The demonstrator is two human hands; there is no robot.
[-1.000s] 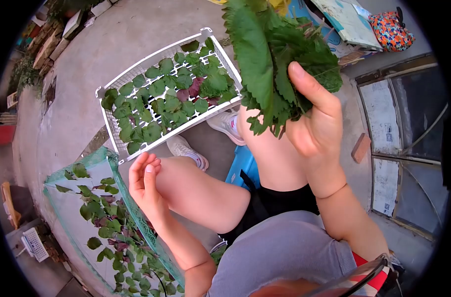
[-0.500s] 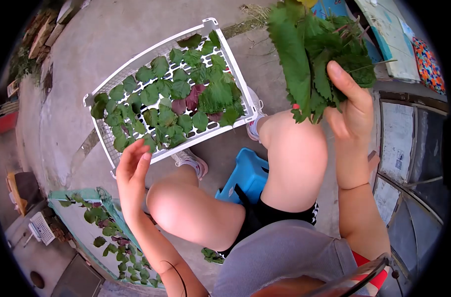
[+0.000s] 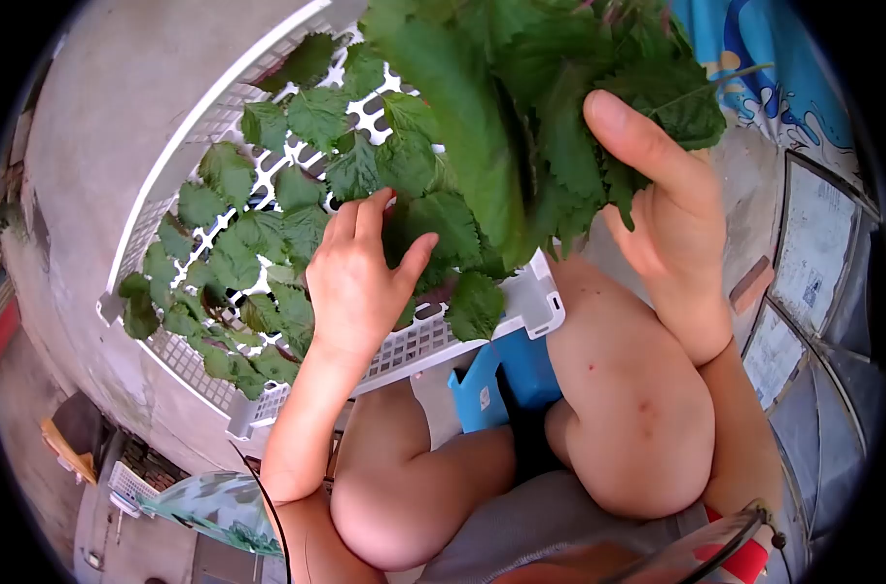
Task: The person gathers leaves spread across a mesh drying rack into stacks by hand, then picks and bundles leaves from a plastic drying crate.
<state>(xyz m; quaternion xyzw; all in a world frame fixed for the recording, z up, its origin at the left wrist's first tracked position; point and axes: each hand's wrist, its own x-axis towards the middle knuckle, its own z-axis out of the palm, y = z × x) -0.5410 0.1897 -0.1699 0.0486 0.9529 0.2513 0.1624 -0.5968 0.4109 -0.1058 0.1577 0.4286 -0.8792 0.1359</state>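
Note:
A white plastic crate [image 3: 540, 304] with a slotted bottom is in front of my knees. Green perilla leaves [image 3: 234, 253], some with purple undersides, lie spread across it. My left hand [image 3: 357, 282] reaches over the crate, palm down, thumb held away from the fingers, on or just above the leaves; its fingertips are partly hidden among them. Up at the right, my right hand [image 3: 681, 219] clasps a thick bunch of perilla leaves [image 3: 560, 107], thumb in front. That bunch hangs over the crate's right side and covers part of it.
Below the crate, a blue plastic stool [image 3: 482, 389] stands between my legs. On the right are a reddish brick [image 3: 751, 284], framed panels [image 3: 803, 238] and a blue printed cloth [image 3: 754, 97]. A pale green-edged sheet [image 3: 219, 506] is at lower left.
My view has come closer to the crate. The left hand has moved from the crate's near left edge to over the leaves. My right hand still holds the bunch, now nearer the crate.

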